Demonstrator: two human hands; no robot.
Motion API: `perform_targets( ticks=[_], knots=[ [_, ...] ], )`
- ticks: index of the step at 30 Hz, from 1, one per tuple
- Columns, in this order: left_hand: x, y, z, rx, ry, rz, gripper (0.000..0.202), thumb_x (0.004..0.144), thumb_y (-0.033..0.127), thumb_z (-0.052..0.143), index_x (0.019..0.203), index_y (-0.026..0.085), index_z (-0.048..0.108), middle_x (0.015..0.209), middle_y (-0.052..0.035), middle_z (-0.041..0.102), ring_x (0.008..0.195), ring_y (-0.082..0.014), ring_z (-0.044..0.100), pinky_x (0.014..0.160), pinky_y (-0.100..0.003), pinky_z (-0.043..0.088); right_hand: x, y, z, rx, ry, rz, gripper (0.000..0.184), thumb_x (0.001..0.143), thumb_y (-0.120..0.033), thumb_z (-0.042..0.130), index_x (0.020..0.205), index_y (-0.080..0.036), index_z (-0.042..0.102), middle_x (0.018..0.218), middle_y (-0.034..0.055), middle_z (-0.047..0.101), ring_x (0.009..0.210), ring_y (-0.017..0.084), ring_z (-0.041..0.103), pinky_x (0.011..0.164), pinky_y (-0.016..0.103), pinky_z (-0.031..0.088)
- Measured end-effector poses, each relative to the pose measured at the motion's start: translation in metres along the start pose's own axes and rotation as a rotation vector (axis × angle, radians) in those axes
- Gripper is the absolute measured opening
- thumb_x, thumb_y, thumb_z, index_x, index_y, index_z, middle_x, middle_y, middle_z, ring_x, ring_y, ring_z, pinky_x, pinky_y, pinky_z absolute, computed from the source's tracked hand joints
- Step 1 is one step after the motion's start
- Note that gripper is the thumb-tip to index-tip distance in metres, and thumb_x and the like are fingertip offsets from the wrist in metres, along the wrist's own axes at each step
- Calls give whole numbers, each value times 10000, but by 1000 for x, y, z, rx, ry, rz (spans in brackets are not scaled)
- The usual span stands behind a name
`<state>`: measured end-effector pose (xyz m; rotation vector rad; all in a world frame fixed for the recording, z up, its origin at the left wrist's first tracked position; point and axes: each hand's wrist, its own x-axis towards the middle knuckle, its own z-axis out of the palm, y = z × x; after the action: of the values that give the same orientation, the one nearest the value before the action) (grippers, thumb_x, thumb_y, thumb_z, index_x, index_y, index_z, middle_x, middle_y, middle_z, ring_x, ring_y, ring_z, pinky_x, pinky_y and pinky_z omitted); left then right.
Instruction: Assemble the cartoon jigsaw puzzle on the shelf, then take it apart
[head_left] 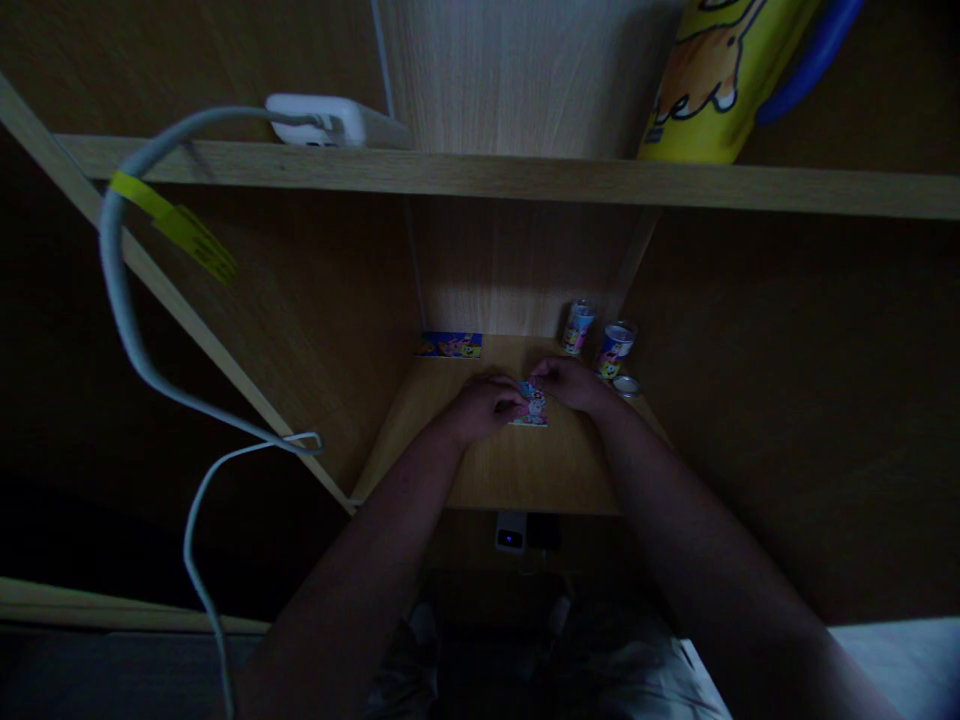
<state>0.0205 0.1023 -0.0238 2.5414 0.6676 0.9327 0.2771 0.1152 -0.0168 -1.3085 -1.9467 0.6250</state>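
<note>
Both my arms reach into a dim wooden shelf compartment. My left hand [484, 406] and my right hand [571, 383] meet over a small colourful cartoon-printed card or packet [534, 408] lying on the wooden shelf board [510, 470]. The fingers of both hands are curled and pinch the item's upper edge. Part of it is hidden under my fingers.
Two small printed cans [578, 326] [615, 349] stand at the back right, a round lid [626, 386] beside them. A colourful flat strip [450, 345] lies at the back left. Above, a white power strip [319, 120] with a grey cable [120, 290] and a yellow cartoon object [712, 80].
</note>
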Motion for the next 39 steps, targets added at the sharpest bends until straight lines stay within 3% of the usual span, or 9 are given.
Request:
perform_targets(
  ticks=[8, 20, 25, 31, 35, 39],
  knots=[
    [1, 9, -5, 19, -48, -55, 127, 1038, 331, 730, 1040, 298, 853, 1158, -46, 846, 1181, -244, 740, 1122, -432, 544, 1, 2, 1, -38, 24, 9, 68, 938, -242, 746, 923, -214, 806, 939, 33, 842, 869, 200, 760, 844, 304, 573],
    [-2, 7, -13, 112, -24, -108, 113, 983, 259, 734, 885, 242, 786, 945, -40, 797, 964, -235, 735, 973, -393, 555, 3, 1, 9, 22, 105, -31, 69, 930, -236, 730, 939, -217, 795, 959, 45, 848, 883, 203, 767, 853, 313, 584],
    [1, 13, -14, 182, 17, -86, 53, 972, 255, 740, 974, 244, 793, 1093, -67, 820, 1101, -269, 742, 1087, -447, 539, 4, -1, 12, 36, 137, -35, 81, 920, -260, 747, 972, -220, 795, 950, 36, 841, 863, 198, 760, 822, 303, 575],
    [3, 20, -9, 198, -66, -75, 248, 1039, 284, 687, 1252, 309, 812, 1428, -44, 791, 1349, -294, 694, 1222, -527, 476, 4, -3, 15, 20, 96, -45, 74, 893, -188, 729, 903, -230, 789, 929, 28, 842, 872, 202, 765, 839, 306, 584],
    [4, 24, -6, 244, -144, -81, 242, 1077, 340, 664, 1253, 302, 824, 1419, -42, 801, 1357, -308, 691, 1222, -548, 466, 5, -4, 15, 21, 92, -38, 112, 877, -151, 715, 897, -228, 794, 944, 29, 849, 887, 203, 772, 861, 307, 592],
    [5, 24, -4, 242, -138, -79, 216, 1045, 387, 736, 1207, 288, 840, 1339, -55, 830, 1311, -313, 714, 1199, -536, 484, 5, -1, 13, -9, 141, -9, 103, 914, -168, 709, 922, -216, 799, 962, 41, 852, 885, 201, 777, 868, 313, 592]
  ],
)
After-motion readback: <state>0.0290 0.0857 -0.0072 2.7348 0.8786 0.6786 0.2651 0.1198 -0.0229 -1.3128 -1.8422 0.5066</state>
